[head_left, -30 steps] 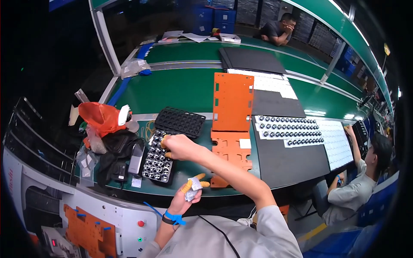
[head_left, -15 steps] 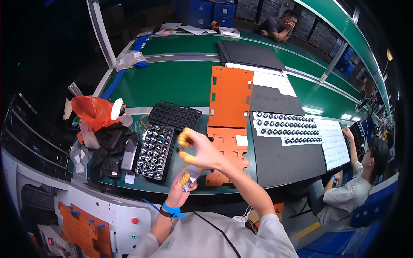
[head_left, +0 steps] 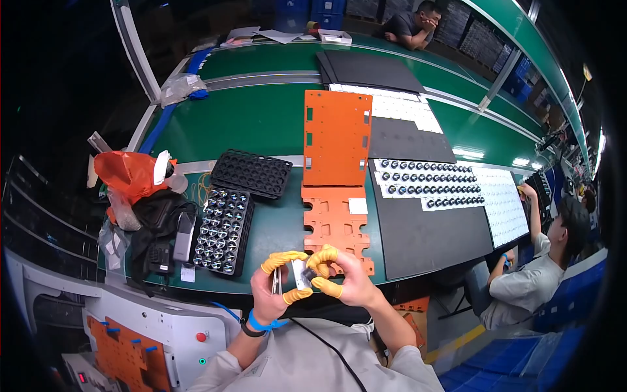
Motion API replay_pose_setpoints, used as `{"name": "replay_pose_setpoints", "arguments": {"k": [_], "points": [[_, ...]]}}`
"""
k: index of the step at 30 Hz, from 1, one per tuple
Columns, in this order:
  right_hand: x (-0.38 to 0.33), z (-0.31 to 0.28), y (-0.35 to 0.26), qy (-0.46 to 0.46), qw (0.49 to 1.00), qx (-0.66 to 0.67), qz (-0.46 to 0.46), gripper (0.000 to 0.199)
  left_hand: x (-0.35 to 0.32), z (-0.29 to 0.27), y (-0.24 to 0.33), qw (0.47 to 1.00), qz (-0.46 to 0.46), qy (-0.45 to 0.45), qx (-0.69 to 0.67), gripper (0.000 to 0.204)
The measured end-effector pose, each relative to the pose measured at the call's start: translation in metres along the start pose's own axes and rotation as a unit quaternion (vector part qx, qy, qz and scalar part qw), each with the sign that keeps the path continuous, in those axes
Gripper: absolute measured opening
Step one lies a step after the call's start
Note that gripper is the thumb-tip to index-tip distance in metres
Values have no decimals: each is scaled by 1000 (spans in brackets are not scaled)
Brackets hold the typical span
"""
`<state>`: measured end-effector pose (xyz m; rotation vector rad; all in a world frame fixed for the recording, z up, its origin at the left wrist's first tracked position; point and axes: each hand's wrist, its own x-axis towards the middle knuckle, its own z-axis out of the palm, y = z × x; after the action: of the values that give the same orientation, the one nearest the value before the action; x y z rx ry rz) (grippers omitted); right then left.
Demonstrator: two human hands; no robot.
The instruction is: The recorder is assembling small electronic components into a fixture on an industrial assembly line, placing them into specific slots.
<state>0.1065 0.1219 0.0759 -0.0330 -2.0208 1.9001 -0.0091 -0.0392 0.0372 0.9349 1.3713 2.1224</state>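
1. Centrally, at the lower middle of the frame, both forearms rise from the bottom edge and the hands meet just in front of the green table (head_left: 274, 124).
2. Left hand (head_left: 271, 294): wrist with a blue band, palm turned inward, fingers curled; yellow fingertip covers on thumb and forefinger pinch a small silvery part (head_left: 298, 274).
3. Right hand (head_left: 346, 281): bent toward the left hand, fingers curled over the same part from the right, its yellow-covered tips touching it.
4. Both hands grasp the part together; neither is released.
5. Black tray of round lenses (head_left: 221, 230): lies left of the hands, near but apart.
6. Empty black tray (head_left: 251, 172): above it.
7. Orange cut-out plate (head_left: 336, 225): just above the hands, on the table.
8. Orange bag (head_left: 130, 173): left of frame.
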Motion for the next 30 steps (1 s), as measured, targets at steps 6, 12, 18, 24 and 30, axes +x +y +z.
{"name": "replay_pose_setpoints", "arguments": {"k": [6,12,18,24,30], "points": [[-4,-3,-15,14,993,-99,68,26,9,-1,9,955,139,-16,261,58],[-5,-11,-12,-9,982,-122,142,26,15,-7,8,904,207,-66,368,58],[-8,-14,-13,-13,982,-128,136,22,13,0,0,936,149,-30,317,57],[-18,-9,-15,4,933,-360,-27,35,11,17,-15,996,-68,35,40,58],[-28,-6,13,138,842,-518,-63,31,14,38,-35,988,-155,-3,19,50]]}}
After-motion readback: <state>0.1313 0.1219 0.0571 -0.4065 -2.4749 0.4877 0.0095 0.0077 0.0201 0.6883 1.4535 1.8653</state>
